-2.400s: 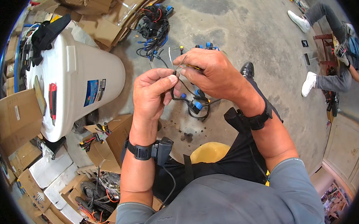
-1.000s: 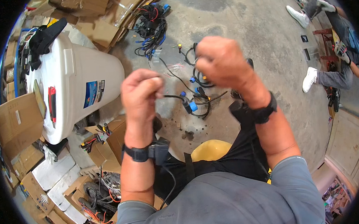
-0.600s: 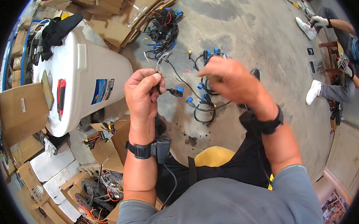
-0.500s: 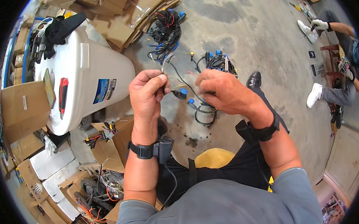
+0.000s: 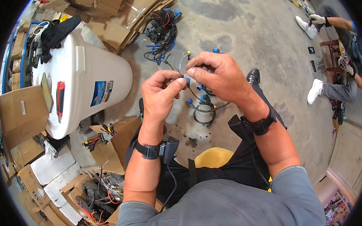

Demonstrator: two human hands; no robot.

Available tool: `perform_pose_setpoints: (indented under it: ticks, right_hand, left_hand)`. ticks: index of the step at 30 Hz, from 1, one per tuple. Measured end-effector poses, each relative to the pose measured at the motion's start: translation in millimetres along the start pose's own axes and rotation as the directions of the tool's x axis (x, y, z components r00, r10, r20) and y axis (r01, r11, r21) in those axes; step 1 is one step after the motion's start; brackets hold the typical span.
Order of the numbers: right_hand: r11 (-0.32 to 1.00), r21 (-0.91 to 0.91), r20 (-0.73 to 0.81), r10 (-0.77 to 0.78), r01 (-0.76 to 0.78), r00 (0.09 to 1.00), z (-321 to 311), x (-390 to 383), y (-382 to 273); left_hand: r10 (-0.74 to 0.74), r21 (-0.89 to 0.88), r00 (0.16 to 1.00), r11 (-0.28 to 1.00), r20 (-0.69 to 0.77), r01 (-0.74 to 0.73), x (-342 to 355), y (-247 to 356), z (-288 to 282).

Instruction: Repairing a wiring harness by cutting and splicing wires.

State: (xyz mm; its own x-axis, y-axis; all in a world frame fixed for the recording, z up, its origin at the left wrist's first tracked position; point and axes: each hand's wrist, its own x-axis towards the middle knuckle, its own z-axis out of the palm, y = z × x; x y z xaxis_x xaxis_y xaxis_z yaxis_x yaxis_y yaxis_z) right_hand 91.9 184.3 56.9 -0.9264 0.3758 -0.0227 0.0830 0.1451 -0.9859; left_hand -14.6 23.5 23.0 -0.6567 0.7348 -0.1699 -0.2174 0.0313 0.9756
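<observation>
My left hand (image 5: 161,93) is closed in a pinch on the end of a dark cable, where thin pale wires (image 5: 181,64) fan out upward. Opposite it, my right hand (image 5: 220,76) pinches one of these wires between thumb and fingertips, so both sets of fingertips almost meet. A blue connector (image 5: 187,80) shows just beside my left thumb. Under my hands, black cables with blue connectors (image 5: 204,111) lie looped on the concrete floor, partly hidden by my right hand. Farther off lies a tangled bundle of black cables (image 5: 162,36).
A large white tub (image 5: 119,71) stands at left, a red-and-black utility knife (image 5: 60,99) on its lid. Flattened cardboard (image 5: 114,18) is piled behind. An open carton (image 5: 113,147) stands near my left arm. At far right another person's gloved hand (image 5: 317,19) holds something dark.
My right hand has come left and up to meet the wires and now pinches one. My left hand has shifted slightly right, with the cable end still in it.
</observation>
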Motion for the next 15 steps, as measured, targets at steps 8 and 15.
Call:
perform_pose_setpoints:
  ticks: [8, 15]
  right_hand:
    - [0.967, 0.246, 0.025, 0.055, -0.06, 0.998, 0.8, 0.7, -2.1]
    - [0.941, 0.321, 0.141, 0.069, -0.111, 0.988, -2.2, 2.6, 6.4]
  left_hand:
    - [-0.127, -0.282, 0.984, 0.946, 0.126, 0.159, 1.9, 0.6, 1.8]
    - [-0.159, -0.389, 0.966, 0.892, 0.204, 0.229, 3.0, -4.1, 0.4]
